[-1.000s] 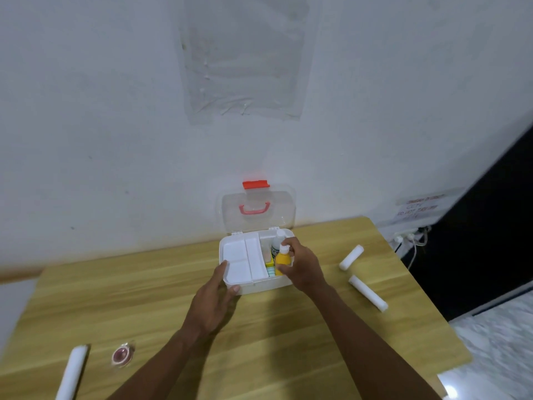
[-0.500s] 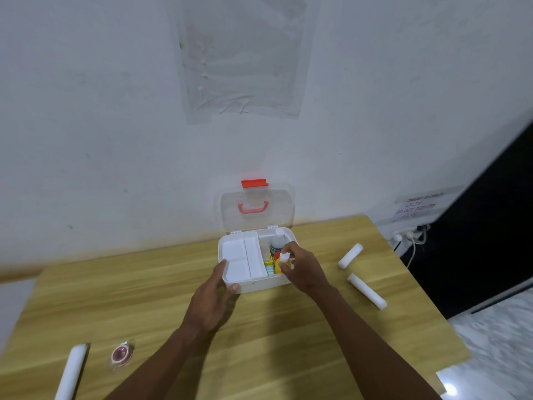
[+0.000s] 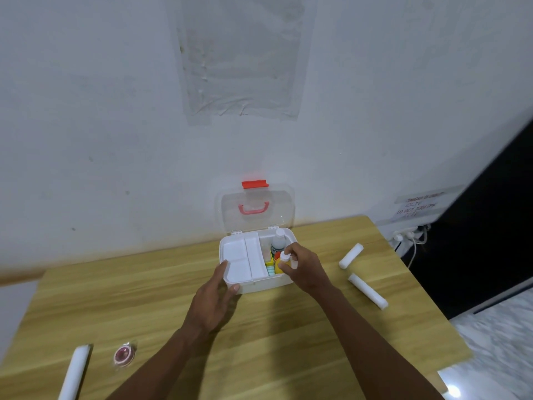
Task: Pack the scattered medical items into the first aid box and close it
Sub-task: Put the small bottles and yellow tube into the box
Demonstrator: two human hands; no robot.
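Far left on the counter (image 3: 144, 284): white roll (image 3: 75, 370) and pink tape disc (image 3: 124, 355), both unpacked. My left hand (image 3: 215, 301), fingers loosely straight, braces the front-left corner of the first aid box (image 3: 256, 281), whose lid is up. Change over the last second: the yellow bottle (image 3: 279, 267) has dropped from above the rim into the right compartment, beside the white bottle (image 3: 278, 241). My right hand (image 3: 302, 269) still pinches its cap. Two rolls (image 3: 350, 255) lie to the right. Judgement: release next, with four items left.
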